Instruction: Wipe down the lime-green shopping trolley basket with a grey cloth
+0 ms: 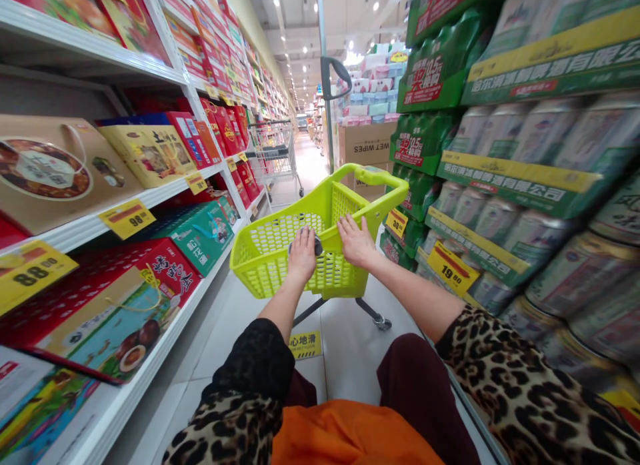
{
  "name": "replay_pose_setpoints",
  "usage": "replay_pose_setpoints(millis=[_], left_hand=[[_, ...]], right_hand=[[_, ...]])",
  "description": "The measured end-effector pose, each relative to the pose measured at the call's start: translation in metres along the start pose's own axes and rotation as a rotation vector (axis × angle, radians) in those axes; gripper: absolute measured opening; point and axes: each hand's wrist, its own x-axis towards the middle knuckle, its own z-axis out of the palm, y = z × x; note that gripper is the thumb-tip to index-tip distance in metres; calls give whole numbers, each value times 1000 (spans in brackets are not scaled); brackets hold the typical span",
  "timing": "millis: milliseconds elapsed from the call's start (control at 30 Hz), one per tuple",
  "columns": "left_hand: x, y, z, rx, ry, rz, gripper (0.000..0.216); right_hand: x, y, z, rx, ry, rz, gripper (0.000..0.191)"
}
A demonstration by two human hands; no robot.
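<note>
A lime-green plastic shopping cart (pixel 280 271) with perforated basket walls stands sideways in front of me. My left hand (pixel 302 255) is at the near rim, its fingers bent over a dark grey cloth-like bundle (pixel 319 245) pressed against the basket. Most of that bundle is hidden under the fingers. Farther right, my right hand (pixel 356 241) lies on the side of the basket near the handle end, fingers stretched out and holding nothing. The cart's handle (pixel 395 188) rises at the right, and dark legs with a caster (pixel 383 323) show below.
Shelves (pixel 150 198) of boxed goods line the left side. Stacked beer can packs (pixel 510 185) and green bottle packs (pixel 420 145) crowd the right. A metal cart (pixel 273 155) stands ahead, near a pole (pixel 327 131) and a cardboard box (pixel 365 143). A yellow floor sign (pixel 305 345) lies below.
</note>
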Motion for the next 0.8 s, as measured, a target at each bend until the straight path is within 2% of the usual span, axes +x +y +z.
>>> replay_pose_setpoints(millis=[200, 300, 400, 467, 633, 733, 800], left_hand=[[13, 13, 13, -190, 64, 68, 63], [20, 16, 17, -288, 100, 94, 69], [14, 7, 13, -289, 107, 87, 75], [3, -4, 6, -212, 120, 10, 81], [-30, -37, -9, 5, -20, -158, 82], [-40, -51, -15, 88, -100, -118, 75], [-39, -57, -18, 99, -142, -99, 71]], right_hand=[[-1, -6, -4, 52, 63, -11, 66], [2, -13, -10, 134, 121, -93, 67], [11, -24, -15, 189, 120, -200, 66], [18, -34, -15, 202, 96, -253, 66], [30, -63, -1, 152, 53, -337, 55], [32, -71, 9, 101, 75, -328, 41], [32, -65, 14, 75, 90, -320, 37]])
